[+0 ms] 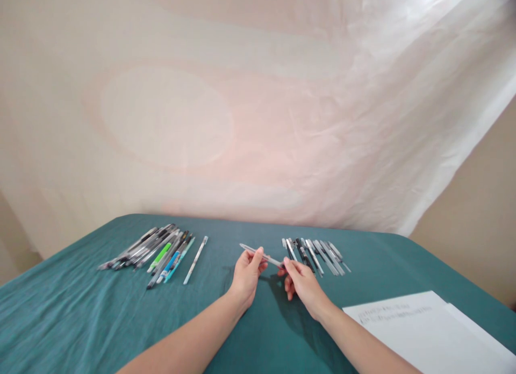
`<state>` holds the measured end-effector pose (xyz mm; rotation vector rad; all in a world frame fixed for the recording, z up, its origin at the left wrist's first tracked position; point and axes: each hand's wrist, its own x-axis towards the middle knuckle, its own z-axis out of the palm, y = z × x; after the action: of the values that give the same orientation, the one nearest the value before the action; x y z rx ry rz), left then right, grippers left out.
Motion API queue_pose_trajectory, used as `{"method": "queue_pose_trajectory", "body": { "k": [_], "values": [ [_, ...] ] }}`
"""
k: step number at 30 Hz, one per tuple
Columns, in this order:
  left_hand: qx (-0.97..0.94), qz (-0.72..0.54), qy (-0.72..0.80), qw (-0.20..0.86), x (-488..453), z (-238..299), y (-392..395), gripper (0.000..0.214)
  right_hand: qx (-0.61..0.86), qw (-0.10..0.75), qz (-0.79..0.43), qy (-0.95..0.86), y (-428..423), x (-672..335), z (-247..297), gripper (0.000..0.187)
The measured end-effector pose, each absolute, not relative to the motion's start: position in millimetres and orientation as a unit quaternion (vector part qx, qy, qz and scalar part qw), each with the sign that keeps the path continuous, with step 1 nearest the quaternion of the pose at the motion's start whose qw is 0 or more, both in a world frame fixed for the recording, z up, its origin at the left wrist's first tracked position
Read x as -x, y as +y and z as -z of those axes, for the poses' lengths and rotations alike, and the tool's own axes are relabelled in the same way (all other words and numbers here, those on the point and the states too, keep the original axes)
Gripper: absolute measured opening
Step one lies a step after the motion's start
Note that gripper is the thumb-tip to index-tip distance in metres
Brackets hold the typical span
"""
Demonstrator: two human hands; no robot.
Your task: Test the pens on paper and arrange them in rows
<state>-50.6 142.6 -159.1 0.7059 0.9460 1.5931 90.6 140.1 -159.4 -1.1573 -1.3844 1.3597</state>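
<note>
A slim, clear-and-white pen [273,260] is held above the middle of the table, lying slantwise between my two hands. My left hand [246,274] is closed around its middle, thumb on top, and one pale end sticks out toward the upper left. At the other end, the thumb and fingers of my right hand [300,281] pinch the tip. What exactly sits under the right fingertips is hidden. Just beyond my right hand lies a row of pens [316,256], mostly clear, white and black.
On the left is a heap of pens [161,253], some green and blue. A single white pen [195,260] lies apart beside it. White paper [427,331] with writing rests at the front right. A green cloth [100,320] covers the table; a pale sheet [258,105] hangs behind.
</note>
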Motion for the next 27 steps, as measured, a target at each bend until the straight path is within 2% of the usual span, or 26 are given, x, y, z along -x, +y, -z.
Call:
{"method": "queue_pose_trajectory", "body": {
  "k": [3, 10, 19, 27],
  "values": [
    [-0.295, -0.675, 0.393, 0.551, 50.6, 159.0, 142.7, 0.033, 0.461, 0.418, -0.548, -0.560, 140.8, -90.5, 160.8, 0.044],
    [-0.289, -0.680, 0.391, 0.548, 49.6, 157.5, 141.4, 0.031, 0.460, 0.417, -0.520, -0.587, 138.9, -93.4, 162.5, 0.032],
    [-0.294, -0.680, 0.396, 0.543, 50.6, 159.4, 142.3, 0.031, 0.453, 0.413, -0.552, -0.565, 139.8, -91.1, 159.8, 0.044],
    [-0.289, -0.684, 0.399, 0.538, 50.8, 158.9, 142.8, 0.032, 0.450, 0.404, -0.523, -0.601, 141.2, -93.5, 165.1, 0.034]
  ]
}}
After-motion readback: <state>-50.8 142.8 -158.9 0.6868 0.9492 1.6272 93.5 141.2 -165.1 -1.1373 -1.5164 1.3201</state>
